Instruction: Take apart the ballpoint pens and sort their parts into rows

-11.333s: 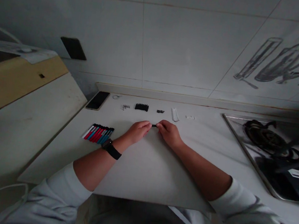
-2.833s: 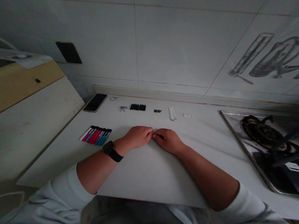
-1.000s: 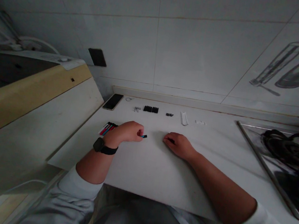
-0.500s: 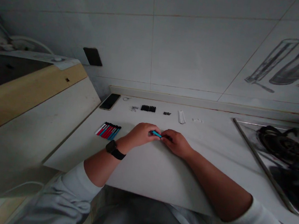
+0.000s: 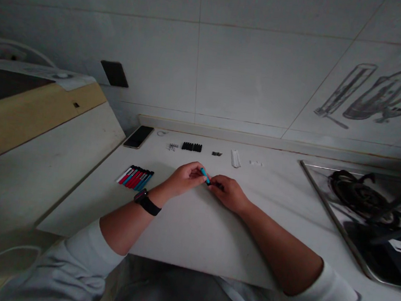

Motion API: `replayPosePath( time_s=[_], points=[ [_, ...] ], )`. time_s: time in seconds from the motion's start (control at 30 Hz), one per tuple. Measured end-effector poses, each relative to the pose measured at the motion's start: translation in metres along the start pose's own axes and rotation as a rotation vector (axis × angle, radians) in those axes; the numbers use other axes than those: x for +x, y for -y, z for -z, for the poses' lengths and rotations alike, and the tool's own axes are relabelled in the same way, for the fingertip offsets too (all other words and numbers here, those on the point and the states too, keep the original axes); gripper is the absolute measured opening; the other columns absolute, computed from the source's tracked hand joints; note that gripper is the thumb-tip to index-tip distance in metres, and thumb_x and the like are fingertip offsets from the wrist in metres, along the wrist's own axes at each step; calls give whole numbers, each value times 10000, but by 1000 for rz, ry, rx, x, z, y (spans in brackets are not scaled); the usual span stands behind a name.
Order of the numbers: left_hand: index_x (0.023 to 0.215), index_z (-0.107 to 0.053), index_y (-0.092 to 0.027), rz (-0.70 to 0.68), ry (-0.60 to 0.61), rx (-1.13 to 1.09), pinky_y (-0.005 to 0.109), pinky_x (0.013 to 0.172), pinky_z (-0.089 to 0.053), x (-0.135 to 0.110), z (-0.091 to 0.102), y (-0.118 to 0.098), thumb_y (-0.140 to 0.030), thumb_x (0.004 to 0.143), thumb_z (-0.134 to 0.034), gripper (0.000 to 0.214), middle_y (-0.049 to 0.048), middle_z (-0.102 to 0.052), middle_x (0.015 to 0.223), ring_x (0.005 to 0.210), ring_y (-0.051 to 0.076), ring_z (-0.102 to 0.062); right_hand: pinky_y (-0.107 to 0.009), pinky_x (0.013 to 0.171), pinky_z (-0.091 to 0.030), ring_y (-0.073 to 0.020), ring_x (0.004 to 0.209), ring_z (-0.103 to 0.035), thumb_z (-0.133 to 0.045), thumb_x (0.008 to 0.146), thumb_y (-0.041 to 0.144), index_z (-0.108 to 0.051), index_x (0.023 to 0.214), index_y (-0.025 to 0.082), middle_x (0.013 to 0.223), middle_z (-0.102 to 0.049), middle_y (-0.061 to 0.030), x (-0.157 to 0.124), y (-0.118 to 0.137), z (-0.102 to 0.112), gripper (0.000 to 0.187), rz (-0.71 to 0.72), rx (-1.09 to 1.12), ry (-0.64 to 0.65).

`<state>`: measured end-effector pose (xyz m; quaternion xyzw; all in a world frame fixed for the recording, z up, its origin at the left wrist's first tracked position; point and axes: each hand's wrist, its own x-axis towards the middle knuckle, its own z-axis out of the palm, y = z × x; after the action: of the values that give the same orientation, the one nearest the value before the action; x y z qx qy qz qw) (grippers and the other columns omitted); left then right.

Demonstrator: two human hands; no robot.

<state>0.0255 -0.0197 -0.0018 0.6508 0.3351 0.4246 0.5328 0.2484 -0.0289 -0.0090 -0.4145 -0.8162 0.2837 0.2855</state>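
A short turquoise pen (image 5: 204, 172) with a black end is held between my two hands, above the white counter. My left hand (image 5: 186, 177) is closed around its turquoise barrel, fingertips and thumb pinching it. At the lower black end, the fingers of my right hand (image 5: 231, 193) are pinched together on the pen. Part of that end is hidden by the fingers. Left of my left hand lies a row of white, red and blue pen barrels with black ends (image 5: 135, 178).
Along the back of the counter (image 5: 183, 235) lie small springs (image 5: 173, 147), black cylinders (image 5: 191, 146), small dark pieces (image 5: 216, 154), thin white sticks (image 5: 235, 159) and small clear pieces (image 5: 256, 163). A phone (image 5: 139, 136) lies back left. A gas stove (image 5: 364, 203) is at right.
The turquoise pen has turned from nearly level to a steeper tilt, its black end pointing down toward my right hand. Both hands still hold it. The whole view has shifted slightly.
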Motion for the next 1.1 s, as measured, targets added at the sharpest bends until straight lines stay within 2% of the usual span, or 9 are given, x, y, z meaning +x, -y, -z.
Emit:
replayPosePath(
  time_s=[0.13, 0.27, 0.47, 0.57, 0.67, 0.77, 0.9, 1.0, 1.1],
  points=[
    [978, -563, -183, 46, -73, -104, 344, 862, -568, 3, -1, 7, -400, 831, -785, 343, 73, -744, 985, 860, 161, -709, -259, 672, -412, -143, 714, -581, -603, 935, 260, -716, 948, 201, 847, -707, -25, 1, 3, 1, 128, -32, -13, -34],
    [1003, -568, -181, 87, -152, -113, 326, 805, -577, 3, -3, 8, -433, 809, -802, 395, 53, -737, 937, 799, 154, -703, -262, 663, -407, -150, 704, -586, -587, 944, 276, -727, 939, 210, 822, -712, -25, 1, 4, 3, 155, -65, -40, -70],
    [991, -588, -167, 77, -178, -114, 289, 795, -560, 13, -12, -6, -434, 838, -776, 360, 96, -747, 1044, 905, 162, -701, -260, 644, -394, -147, 677, -571, -577, 941, 297, -718, 952, 215, 797, -699, -19, 2, -1, 4, 164, -90, -17, -104],
    [992, -596, -167, 55, -169, -129, 282, 813, -557, 23, -20, -11, -422, 825, -790, 361, 84, -744, 1026, 901, 152, -693, -258, 648, -398, -146, 682, -569, -571, 944, 304, -707, 960, 211, 803, -696, -20, 3, -3, 6, 166, -86, 1, -129],
    [996, -590, -172, 38, -224, -156, 289, 809, -568, 28, -26, -9, -454, 832, -779, 377, 67, -728, 1000, 894, 153, -689, -256, 656, -404, -143, 677, -569, -570, 944, 276, -704, 950, 210, 795, -694, -17, 2, -4, 9, 150, -77, -22, -128],
    [993, -582, -176, 81, -271, -166, 288, 750, -572, 24, -22, -1, -499, 839, -761, 400, 55, -716, 952, 829, 152, -680, -257, 676, -418, -140, 687, -582, -569, 934, 227, -711, 947, 213, 835, -713, -24, 0, -3, 9, 143, -54, -60, -85],
    [1005, -604, -173, 152, -204, -148, 255, 661, -547, 18, -9, 6, -490, 823, -781, 406, 54, -714, 930, 761, 141, -660, -262, 704, -449, -142, 715, -611, -570, 931, 217, -715, 946, 215, 875, -729, -34, 0, -2, 9, 146, -43, -60, -82],
    [1004, -615, -172, 162, -173, -138, 257, 675, -546, 19, -4, 8, -470, 829, -779, 382, 60, -718, 937, 775, 144, -666, -268, 716, -475, -154, 746, -639, -571, 926, 237, -714, 966, 211, 889, -736, -47, 5, -14, 24, 151, -55, -61, -157],
    [1000, -619, -176, 171, -144, -104, 258, 679, -545, 20, -6, 9, -463, 833, -770, 366, 61, -718, 938, 789, 148, -668, -285, 721, -495, -170, 753, -652, -582, 915, 281, -709, 1017, 205, 910, -740, -62, 8, -44, 60, 179, -141, -114, -367]
  ],
)
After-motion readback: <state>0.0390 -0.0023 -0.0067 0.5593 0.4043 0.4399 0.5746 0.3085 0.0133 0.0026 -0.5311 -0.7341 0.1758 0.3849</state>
